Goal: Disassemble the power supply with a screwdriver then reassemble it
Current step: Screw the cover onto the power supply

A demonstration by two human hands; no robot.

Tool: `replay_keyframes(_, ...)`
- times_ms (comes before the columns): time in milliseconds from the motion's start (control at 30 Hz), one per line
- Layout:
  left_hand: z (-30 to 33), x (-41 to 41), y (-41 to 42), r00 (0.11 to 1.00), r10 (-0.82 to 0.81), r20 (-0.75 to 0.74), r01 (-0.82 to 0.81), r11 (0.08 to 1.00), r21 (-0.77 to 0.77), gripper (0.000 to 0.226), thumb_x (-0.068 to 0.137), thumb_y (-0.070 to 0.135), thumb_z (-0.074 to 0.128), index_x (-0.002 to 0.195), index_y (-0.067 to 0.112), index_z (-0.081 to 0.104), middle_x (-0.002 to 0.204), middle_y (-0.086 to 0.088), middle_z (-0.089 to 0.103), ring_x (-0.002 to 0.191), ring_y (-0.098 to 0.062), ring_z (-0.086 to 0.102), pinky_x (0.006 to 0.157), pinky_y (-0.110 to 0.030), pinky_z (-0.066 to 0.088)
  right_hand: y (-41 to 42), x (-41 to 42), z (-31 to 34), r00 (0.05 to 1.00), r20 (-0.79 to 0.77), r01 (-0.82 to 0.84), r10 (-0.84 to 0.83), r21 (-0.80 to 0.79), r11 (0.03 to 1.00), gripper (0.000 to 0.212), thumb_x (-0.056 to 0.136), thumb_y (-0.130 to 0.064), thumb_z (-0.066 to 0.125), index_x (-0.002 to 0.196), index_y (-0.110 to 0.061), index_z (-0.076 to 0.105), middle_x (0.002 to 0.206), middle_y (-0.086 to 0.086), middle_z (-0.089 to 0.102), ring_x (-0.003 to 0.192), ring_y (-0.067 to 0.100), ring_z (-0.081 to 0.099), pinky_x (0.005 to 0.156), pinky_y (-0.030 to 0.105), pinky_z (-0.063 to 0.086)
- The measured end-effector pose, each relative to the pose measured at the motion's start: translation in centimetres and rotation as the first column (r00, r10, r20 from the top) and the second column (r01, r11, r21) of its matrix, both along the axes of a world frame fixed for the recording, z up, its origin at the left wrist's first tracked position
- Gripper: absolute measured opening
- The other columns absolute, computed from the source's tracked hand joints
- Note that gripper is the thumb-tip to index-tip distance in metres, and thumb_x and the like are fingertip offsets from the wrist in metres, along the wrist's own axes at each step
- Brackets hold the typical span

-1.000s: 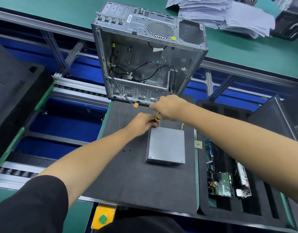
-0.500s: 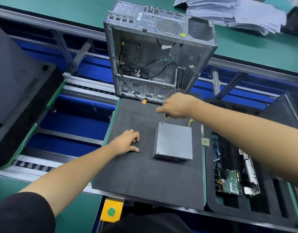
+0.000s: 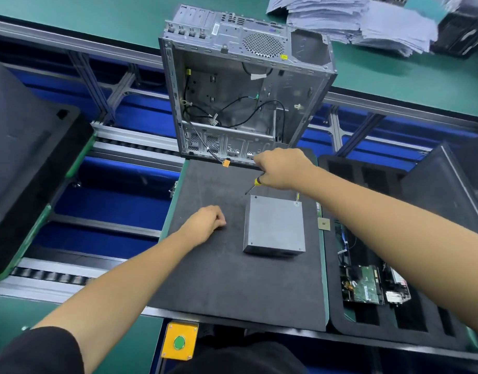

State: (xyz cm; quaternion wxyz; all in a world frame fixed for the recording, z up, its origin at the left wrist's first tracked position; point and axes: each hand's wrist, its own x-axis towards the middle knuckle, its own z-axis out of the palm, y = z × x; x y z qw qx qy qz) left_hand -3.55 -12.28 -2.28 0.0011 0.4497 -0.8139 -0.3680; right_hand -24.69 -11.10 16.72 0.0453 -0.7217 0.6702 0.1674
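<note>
The grey metal power supply [image 3: 275, 225] lies flat on the black foam mat [image 3: 219, 287], with yellow wires showing at its far right corner. My right hand [image 3: 282, 168] grips a screwdriver [image 3: 255, 183] with a yellow-and-black handle. Its shaft slants down to the left, and the tip hangs just off the supply's far left corner. My left hand [image 3: 205, 222] rests on the mat to the left of the supply, apart from it. Its fingers are curled in, and I see nothing in them.
An open computer case [image 3: 246, 90] with loose black cables stands at the mat's far edge. On the right, a black foam tray [image 3: 367, 322] holds circuit boards, with a small chip [image 3: 323, 224] beside it. A yellow box with a green button [image 3: 179, 342] sits below the mat. Papers [image 3: 354, 20] are stacked at the back.
My left hand left the screwdriver tip at the supply's far left corner, came down on the mat to the left, and curled its fingers. The screwdriver tip drew back off the corner.
</note>
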Motion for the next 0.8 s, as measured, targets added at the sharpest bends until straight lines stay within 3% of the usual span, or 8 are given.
replay_keyframes(100, 1.8, -1.3, -0.3, 0.873, 0.256, -0.415, -0.198, 0.964, 0.179, 0.007, 0.1, 0.018, 0.064, 0.095, 0.015, 0.062, 0.094, 0.003, 0.077, 0.084, -0.013, 0.07, 0.076, -0.02, 0.051, 1.4, -2.4, 0.5, 0.947, 0.265, 0.177, -0.18, 0.036, 0.984, 0.029, 0.081, -0.033, 0.07, 0.073, -0.018, 0.046, 0.077, -0.001, 0.064, 0.075, 0.025, 0.058, 0.058, 0.03, 0.034)
replay_keyframes(200, 3.6, -3.8, -0.1, 0.77, 0.287, -0.569, -0.114, 0.941, 0.32, 0.006, 0.103, 0.012, 0.059, 0.098, 0.011, 0.058, 0.098, 0.0, 0.079, 0.094, -0.011, 0.075, 0.073, -0.02, 0.055, 2.7, -4.2, 0.3, 0.901, 0.341, 0.275, -0.269, 0.032, 0.961, 0.027, 0.08, -0.031, 0.07, 0.073, -0.017, 0.048, 0.075, 0.0, 0.068, 0.075, 0.024, 0.061, 0.059, 0.03, 0.037)
replay_keyframes(300, 4.3, -5.8, 0.2, 0.747, 0.29, -0.598, -0.076, 0.931, 0.356, 0.009, 0.102, 0.011, 0.062, 0.095, 0.012, 0.056, 0.096, -0.001, 0.08, 0.096, -0.015, 0.076, 0.074, -0.022, 0.057, 3.3, -5.7, 0.4, 0.838, 0.425, 0.358, -0.342, 0.046, 0.933, 0.025, 0.079, -0.027, 0.069, 0.071, -0.018, 0.047, 0.078, 0.002, 0.07, 0.071, 0.023, 0.057, 0.063, 0.033, 0.04)
replay_keyframes(400, 4.6, -7.2, 0.4, 0.741, 0.271, -0.615, -0.064, 0.939, 0.337, 0.013, 0.099, 0.012, 0.067, 0.093, 0.01, 0.056, 0.095, -0.004, 0.079, 0.096, -0.017, 0.076, 0.085, -0.033, 0.06, 3.7, -7.1, 0.8, 0.817, 0.455, 0.379, -0.355, 0.041, 0.924, 0.026, 0.079, -0.024, 0.069, 0.069, -0.018, 0.045, 0.082, 0.005, 0.07, 0.07, 0.022, 0.054, 0.063, 0.033, 0.039)
replay_keyframes(700, 5.1, -10.0, 0.6, 0.79, 0.181, -0.585, -0.011, 0.959, 0.282, 0.01, 0.098, 0.004, 0.066, 0.095, 0.012, 0.06, 0.094, -0.004, 0.079, 0.096, -0.015, 0.076, 0.085, -0.025, 0.058, 4.8, -10.1, 0.5, 0.8, 0.47, 0.386, -0.372, 0.072, 0.92, 0.021, 0.071, -0.016, 0.066, 0.067, -0.018, 0.046, 0.083, 0.009, 0.069, 0.074, 0.024, 0.057, 0.062, 0.033, 0.038)
replay_keyframes(800, 5.3, -10.7, 0.5, 0.813, 0.128, -0.568, 0.032, 0.964, 0.263, 0.01, 0.097, 0.006, 0.068, 0.094, 0.012, 0.061, 0.094, -0.001, 0.078, 0.096, -0.016, 0.076, 0.086, -0.026, 0.059, 4.8, -10.9, 0.3, 0.801, 0.475, 0.37, -0.365, 0.087, 0.925, 0.023, 0.07, -0.016, 0.066, 0.066, -0.019, 0.044, 0.073, 0.006, 0.061, 0.07, 0.023, 0.053, 0.06, 0.032, 0.037)
